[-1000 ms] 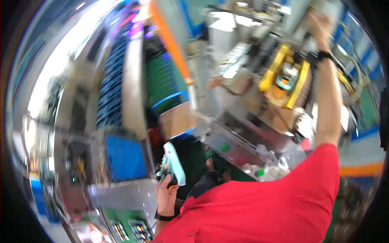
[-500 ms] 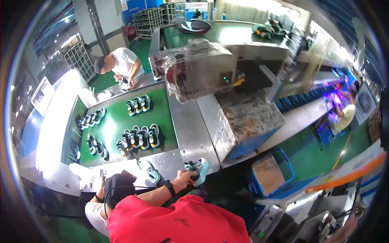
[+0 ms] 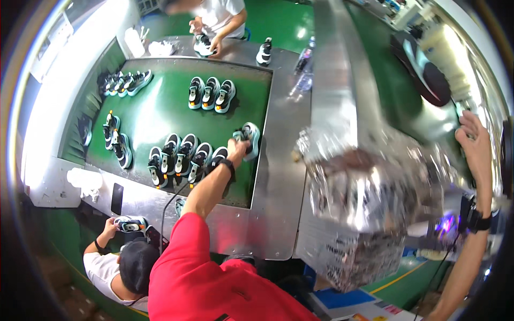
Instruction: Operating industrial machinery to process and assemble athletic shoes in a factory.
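Black and pale blue, one shoe [image 3: 251,138] is gripped by the person's left hand [image 3: 239,150] at the right side of the green belt [image 3: 171,115], near a row of similar shoes [image 3: 187,155]. The right hand [image 3: 472,134] is well apart, its fingers loosely spread; I cannot tell if they touch something. Across the belt, a co-worker in white [image 3: 227,13] holds another shoe [image 3: 203,45].

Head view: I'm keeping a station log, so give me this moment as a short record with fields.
Left hand: holding a shoe, by the right edge of the green surface
Right hand: nearest the dark shoe-shaped thing; anything held is unclear
Far row: three shoes side by side
Near co-worker: dark cap, holding another shoe
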`<state>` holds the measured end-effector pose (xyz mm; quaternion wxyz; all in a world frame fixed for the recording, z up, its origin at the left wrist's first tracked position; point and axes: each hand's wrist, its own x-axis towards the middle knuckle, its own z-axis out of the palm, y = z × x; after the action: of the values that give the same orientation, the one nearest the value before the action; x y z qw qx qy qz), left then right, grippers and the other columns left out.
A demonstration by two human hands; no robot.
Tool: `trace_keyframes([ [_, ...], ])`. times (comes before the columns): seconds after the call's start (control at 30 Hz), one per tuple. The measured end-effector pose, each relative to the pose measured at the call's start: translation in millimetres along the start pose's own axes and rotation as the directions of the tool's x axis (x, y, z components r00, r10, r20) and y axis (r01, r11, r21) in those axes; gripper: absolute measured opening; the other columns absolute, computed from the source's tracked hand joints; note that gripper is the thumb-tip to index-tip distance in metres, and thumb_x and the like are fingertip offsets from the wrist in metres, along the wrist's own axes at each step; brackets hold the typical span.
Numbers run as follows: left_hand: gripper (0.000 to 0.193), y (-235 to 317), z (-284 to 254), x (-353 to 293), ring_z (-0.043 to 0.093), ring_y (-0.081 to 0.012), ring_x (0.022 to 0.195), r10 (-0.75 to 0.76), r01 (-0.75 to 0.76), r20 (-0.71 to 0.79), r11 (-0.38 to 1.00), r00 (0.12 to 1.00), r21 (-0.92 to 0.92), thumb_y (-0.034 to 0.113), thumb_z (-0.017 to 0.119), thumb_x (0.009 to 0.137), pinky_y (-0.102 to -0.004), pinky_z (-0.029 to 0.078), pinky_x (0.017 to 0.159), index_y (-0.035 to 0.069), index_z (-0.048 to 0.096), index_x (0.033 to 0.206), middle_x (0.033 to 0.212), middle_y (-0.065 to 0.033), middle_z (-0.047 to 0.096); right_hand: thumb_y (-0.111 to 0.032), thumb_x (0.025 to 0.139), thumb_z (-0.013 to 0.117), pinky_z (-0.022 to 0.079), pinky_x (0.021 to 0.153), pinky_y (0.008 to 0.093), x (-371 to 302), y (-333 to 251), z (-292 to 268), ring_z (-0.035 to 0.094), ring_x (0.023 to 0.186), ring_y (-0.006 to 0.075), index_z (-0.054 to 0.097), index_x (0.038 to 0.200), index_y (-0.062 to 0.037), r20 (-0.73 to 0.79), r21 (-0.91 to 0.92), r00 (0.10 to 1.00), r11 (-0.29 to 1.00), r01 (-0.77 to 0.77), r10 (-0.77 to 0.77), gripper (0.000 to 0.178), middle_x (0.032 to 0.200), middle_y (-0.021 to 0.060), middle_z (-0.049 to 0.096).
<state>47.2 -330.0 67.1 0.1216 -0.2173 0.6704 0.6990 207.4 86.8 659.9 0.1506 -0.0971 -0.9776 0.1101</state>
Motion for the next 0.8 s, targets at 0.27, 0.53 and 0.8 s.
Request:
trace_keyframes([
  [0.27, 0.072, 28.7, 21.8, 126.9, 0.051, -0.0405, 0.120, 0.483, -0.479, 0.098, 0.780, 0.870, 0.403, 0.031, 0.068, 0.078, -0.0406, 0.042, 0.100, -0.003, 0.040, 0.136, 0.127, -0.0274, 0.054, -0.036, 0.080, 0.070, 0.046, 0.084, 0.0257, 147.0, 8.5, 52.1, 0.060, 0.093, 0.0139, 0.044, 0.136, 0.0053, 0.203, -0.007, 0.979, 1.000, 0.006, -0.005, 0.075, 0.107, 0.0098, 0.062],
  [0.53, 0.040, 1.5, 35.3, -152.5, 0.060, -0.0179, 0.084, 0.082, 0.039, 0.559, 0.979, 0.825, -0.200, 0.030, 0.062, 0.091, -0.0338, 0.051, 0.073, -0.007, 0.061, 0.108, 0.090, -0.0098, 0.065, -0.014, 0.072, 0.075, 0.048, 0.076, 0.0275, 77.1, -35.8, 49.6, 0.058, 0.080, 0.0135, 0.044, 0.139, -0.0053, -0.150, -0.163, 0.951, 0.955, 0.247, -0.271, 0.074, 0.113, 0.0086, 0.060],
  [0.8, 0.075, 102.1, 52.0, -399.2, 0.044, -0.0450, 0.129, 0.055, 0.630, 0.927, 0.748, -0.372, 0.208, 0.052, 0.056, 0.091, -0.0589, 0.036, 0.106, 0.002, 0.036, 0.144, 0.143, -0.0260, 0.041, -0.011, 0.062, 0.083, 0.038, 0.105, 0.0399, -162.3, -85.4, -31.9, 0.055, 0.120, 0.0268, 0.045, 0.138, -0.0013, -0.438, -0.398, 0.762, 0.863, 0.312, -0.478, 0.085, 0.132, 0.0153, 0.056],
])
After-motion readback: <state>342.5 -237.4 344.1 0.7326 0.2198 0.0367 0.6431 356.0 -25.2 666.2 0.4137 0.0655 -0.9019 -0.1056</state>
